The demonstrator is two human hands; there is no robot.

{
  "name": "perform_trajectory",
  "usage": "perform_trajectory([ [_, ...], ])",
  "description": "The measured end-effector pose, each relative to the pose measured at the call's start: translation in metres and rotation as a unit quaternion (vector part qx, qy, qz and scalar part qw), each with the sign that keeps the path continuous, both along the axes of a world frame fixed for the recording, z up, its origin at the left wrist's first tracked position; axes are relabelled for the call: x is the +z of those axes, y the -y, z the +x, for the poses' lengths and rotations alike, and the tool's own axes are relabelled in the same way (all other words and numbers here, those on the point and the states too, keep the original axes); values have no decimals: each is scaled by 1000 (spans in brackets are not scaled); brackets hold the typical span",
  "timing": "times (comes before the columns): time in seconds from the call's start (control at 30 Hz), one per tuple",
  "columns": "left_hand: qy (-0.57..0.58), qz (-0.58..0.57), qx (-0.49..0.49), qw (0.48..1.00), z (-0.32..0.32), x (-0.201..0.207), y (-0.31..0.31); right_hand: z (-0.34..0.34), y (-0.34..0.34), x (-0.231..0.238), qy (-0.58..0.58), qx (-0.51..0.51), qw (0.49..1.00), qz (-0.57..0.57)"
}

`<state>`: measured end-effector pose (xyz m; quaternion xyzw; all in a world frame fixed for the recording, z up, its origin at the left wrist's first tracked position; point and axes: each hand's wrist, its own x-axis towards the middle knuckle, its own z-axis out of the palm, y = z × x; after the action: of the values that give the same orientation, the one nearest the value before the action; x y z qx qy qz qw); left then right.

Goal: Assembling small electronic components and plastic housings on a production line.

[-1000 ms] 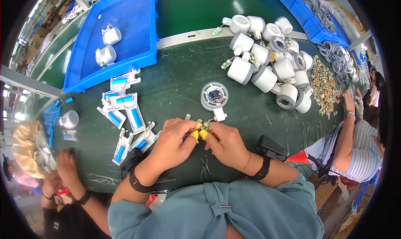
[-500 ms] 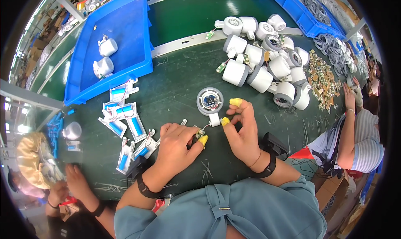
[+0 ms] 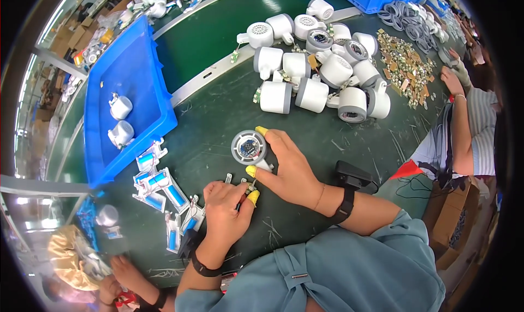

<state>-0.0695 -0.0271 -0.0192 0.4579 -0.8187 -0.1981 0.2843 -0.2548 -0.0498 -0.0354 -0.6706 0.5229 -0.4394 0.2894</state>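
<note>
A round white housing with a grey ring and a dark blue circuit inside lies on the green work table. My right hand curves around its right side, thumb and forefinger on the rim; both tips wear yellow finger covers. Below the housing, my left hand pinches a small circuit board between its yellow-covered thumb and its fingers. The stubby white arm of the housing sticks out beneath my right thumb. Left of my left hand lie several white handle shells with blue battery cells.
White housings crowd the far right, with loose small boards and grey rings beyond. A blue tray at the left holds two housings. Co-workers' hands rest at the right edge, others at the lower left.
My right hand has moved in and closed around the housing's rim; before, its fingers were apart beside it. My left hand keeps its pinch on the circuit board. The whole view has turned.
</note>
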Motion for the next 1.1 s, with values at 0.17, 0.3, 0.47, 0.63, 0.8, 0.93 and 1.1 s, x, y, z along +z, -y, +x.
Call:
perform_trajectory([
  [0.17, -6, 4, 4, 1000, -3, -5, 1, -3, -1, -1, 15, -4, 1000, 9],
  [0.3, 1, -8, -5, 1000, -3, -7, 3, -5, 0, 0, 14, -4, 1000, -3],
  [0.47, -15, 13, -14, 1000, 2, -1, -1, -4, 5, -15, 131, 23, 991, -12],
  [0.63, -272, 275, -32, 922, 11, 24, -13, -9, 1, -5, 286, 4, 951, 119],
  [0.8, -404, 468, -60, 784, 36, 57, -30, -14, -5, 1, 333, 78, 916, 210],
  [0.93, -387, 491, -54, 779, 44, 59, -43, -8, -8, 10, 439, 241, 797, 338],
  [1.1, -373, 478, 1, 795, 29, 53, -37, -12, -13, 17, 309, 357, 774, 421],
])
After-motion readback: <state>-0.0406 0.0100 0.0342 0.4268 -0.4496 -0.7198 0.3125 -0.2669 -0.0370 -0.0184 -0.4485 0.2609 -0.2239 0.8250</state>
